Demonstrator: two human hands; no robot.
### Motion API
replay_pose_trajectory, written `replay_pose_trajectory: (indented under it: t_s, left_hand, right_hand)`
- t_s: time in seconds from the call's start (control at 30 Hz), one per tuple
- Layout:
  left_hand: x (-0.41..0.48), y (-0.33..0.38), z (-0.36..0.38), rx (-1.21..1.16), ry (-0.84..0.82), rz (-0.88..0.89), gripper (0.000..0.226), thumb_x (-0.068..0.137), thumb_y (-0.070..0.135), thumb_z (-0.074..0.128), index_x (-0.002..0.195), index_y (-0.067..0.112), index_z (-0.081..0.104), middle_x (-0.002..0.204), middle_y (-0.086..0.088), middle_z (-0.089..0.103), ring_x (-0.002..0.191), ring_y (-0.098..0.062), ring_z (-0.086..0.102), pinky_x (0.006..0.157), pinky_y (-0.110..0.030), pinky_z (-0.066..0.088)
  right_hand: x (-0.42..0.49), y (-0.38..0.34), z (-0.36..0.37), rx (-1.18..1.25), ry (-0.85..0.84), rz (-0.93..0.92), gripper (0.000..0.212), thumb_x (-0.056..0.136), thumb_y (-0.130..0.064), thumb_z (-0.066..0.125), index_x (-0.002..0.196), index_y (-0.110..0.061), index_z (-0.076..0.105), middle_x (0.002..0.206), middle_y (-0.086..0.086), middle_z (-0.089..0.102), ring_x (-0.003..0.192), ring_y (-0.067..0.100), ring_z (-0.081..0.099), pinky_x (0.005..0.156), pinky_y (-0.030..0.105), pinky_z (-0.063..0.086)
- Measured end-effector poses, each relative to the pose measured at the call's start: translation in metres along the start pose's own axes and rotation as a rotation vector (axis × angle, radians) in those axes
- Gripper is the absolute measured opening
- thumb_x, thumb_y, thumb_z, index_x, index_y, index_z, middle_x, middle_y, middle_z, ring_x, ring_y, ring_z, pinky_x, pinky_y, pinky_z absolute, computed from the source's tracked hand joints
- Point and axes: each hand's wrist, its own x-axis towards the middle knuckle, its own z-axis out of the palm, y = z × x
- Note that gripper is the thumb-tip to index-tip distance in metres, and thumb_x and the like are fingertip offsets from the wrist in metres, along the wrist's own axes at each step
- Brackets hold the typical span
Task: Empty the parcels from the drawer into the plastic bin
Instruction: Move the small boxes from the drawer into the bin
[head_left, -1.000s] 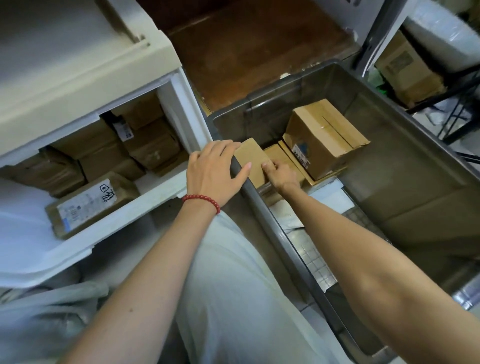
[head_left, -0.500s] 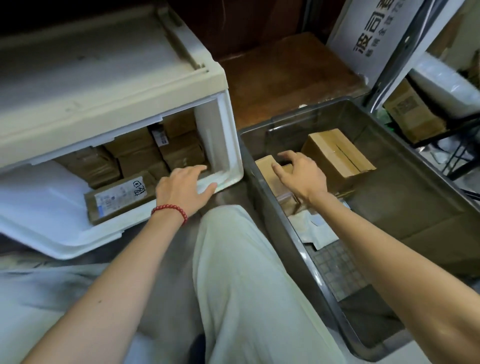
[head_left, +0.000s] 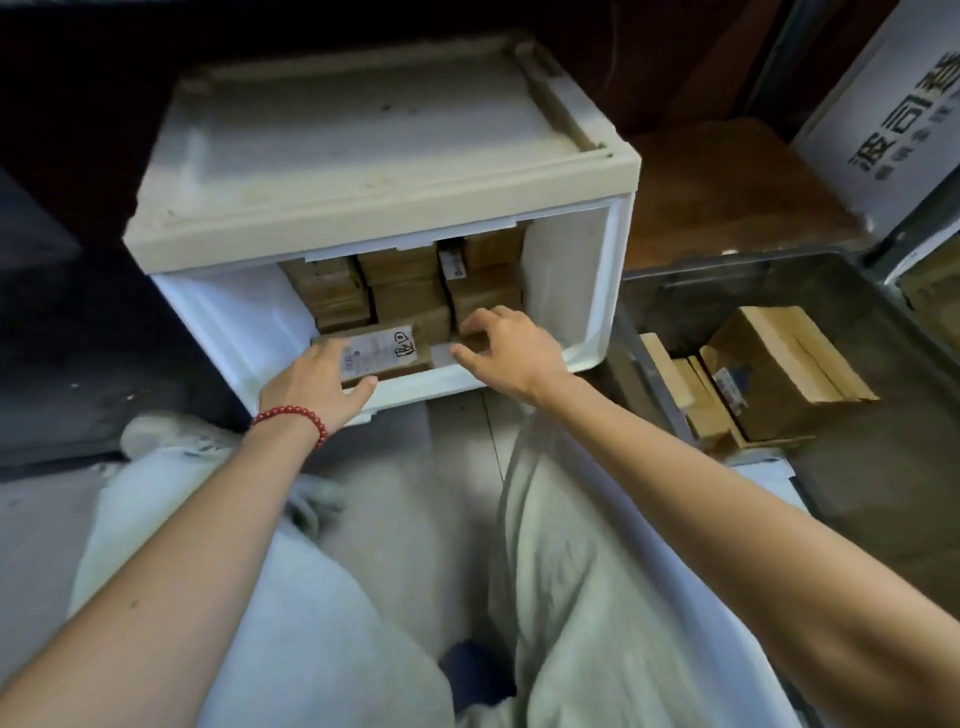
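Left hand (head_left: 317, 382) grips labelled parcel (head_left: 382, 353) at drawer (head_left: 587, 291) front edge. Right hand (head_left: 511, 351) spread wide over stacked parcels (head_left: 400, 283). Bin (head_left: 883, 467) holds boxes (head_left: 784, 369).

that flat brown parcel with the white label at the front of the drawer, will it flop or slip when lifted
The flat brown cardboard parcel with the white label has straight edges, so it probably stays stiff. It looks thin, so likely light. Its matte cardboard should grip well, though the left hand only covers one end, so it may tilt.
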Motion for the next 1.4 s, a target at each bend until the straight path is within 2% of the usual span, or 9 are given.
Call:
replay_pose_trajectory:
  t_s: [0.27,0.57,0.77,0.9,1.0,1.1,1.2,1.3,1.4]
  left_hand:
    - [0.018,-0.021,0.028,-0.082,-0.042,-0.040,0.062,0.094,0.043,0.049,0.146,0.017,0.028,0.141,-0.014,0.040,0.124,-0.032,0.045,0.097,-0.041,0.043]
    - [0.069,-0.033,0.055,-0.037,-0.100,-0.072,0.058,0.094,0.043,0.049,0.142,0.016,0.032,0.139,-0.017,0.039,0.123,-0.034,0.043,0.100,-0.042,0.042]
    - [0.088,-0.040,0.067,-0.119,-0.138,-0.131,0.062,0.092,0.039,0.056,0.143,0.015,0.031,0.140,-0.015,0.037,0.128,-0.030,0.039,0.105,-0.039,0.037]
    - [0.101,-0.044,0.070,-0.252,-0.120,-0.236,0.065,0.086,0.042,0.063,0.141,0.015,0.037,0.138,-0.011,0.042,0.126,-0.028,0.044,0.104,-0.038,0.040]
    - [0.109,-0.037,0.076,-0.307,-0.179,-0.258,0.077,0.088,0.042,0.062,0.148,0.013,0.022,0.149,-0.012,0.035,0.135,-0.030,0.036,0.109,-0.037,0.032]
    - [0.109,-0.024,0.083,-0.345,-0.223,-0.249,0.073,0.089,0.040,0.062,0.145,0.011,0.027,0.141,-0.008,0.049,0.127,-0.029,0.048,0.100,-0.031,0.041]
    - [0.109,-0.019,0.084,-0.371,-0.189,-0.229,0.073,0.085,0.044,0.066,0.143,0.014,0.033,0.139,-0.005,0.049,0.122,-0.026,0.052,0.089,-0.024,0.041]
    - [0.109,-0.015,0.076,-0.447,-0.141,-0.252,0.082,0.080,0.044,0.070,0.143,0.013,0.029,0.137,-0.004,0.050,0.122,-0.026,0.051,0.094,-0.029,0.043]
    - [0.101,-0.010,0.065,-0.491,-0.116,-0.240,0.078,0.080,0.039,0.073,0.140,0.011,0.031,0.133,-0.004,0.056,0.120,-0.025,0.054,0.096,-0.034,0.047]
  right_hand:
    - [0.026,-0.004,0.055,-0.020,-0.098,0.105,0.050,0.092,-0.050,0.051,0.134,-0.023,0.048,0.133,0.005,0.049,0.125,0.025,0.045,0.093,0.040,0.044]
    - [0.065,-0.001,0.082,-0.060,-0.128,0.145,0.050,0.093,-0.052,0.048,0.136,-0.025,0.046,0.137,0.006,0.049,0.128,0.025,0.043,0.104,0.041,0.035]
    - [0.081,-0.001,0.098,-0.036,-0.183,0.159,0.051,0.095,-0.051,0.044,0.138,-0.023,0.044,0.138,0.007,0.051,0.129,0.026,0.045,0.103,0.040,0.033]
    - [0.090,0.003,0.103,0.001,-0.230,0.212,0.055,0.096,-0.053,0.041,0.140,-0.020,0.041,0.137,0.007,0.054,0.126,0.027,0.048,0.104,0.040,0.032]
    - [0.093,0.005,0.105,0.022,-0.252,0.237,0.055,0.095,-0.054,0.042,0.137,-0.017,0.043,0.128,0.009,0.059,0.120,0.030,0.052,0.103,0.042,0.033]
    - [0.097,0.010,0.104,0.077,-0.247,0.307,0.057,0.093,-0.055,0.046,0.135,-0.017,0.046,0.123,0.014,0.061,0.118,0.034,0.052,0.100,0.041,0.038]
    - [0.098,0.017,0.102,0.192,-0.200,0.339,0.058,0.091,-0.055,0.049,0.136,-0.019,0.048,0.133,0.015,0.053,0.128,0.032,0.041,0.105,0.041,0.037]
    - [0.092,0.019,0.094,0.316,-0.116,0.369,0.061,0.090,-0.053,0.053,0.139,-0.017,0.047,0.137,0.013,0.049,0.130,0.031,0.037,0.107,0.039,0.033]
    - [0.078,0.017,0.080,0.373,-0.071,0.370,0.066,0.090,-0.050,0.056,0.142,-0.012,0.040,0.141,0.015,0.043,0.132,0.032,0.034,0.108,0.041,0.029]
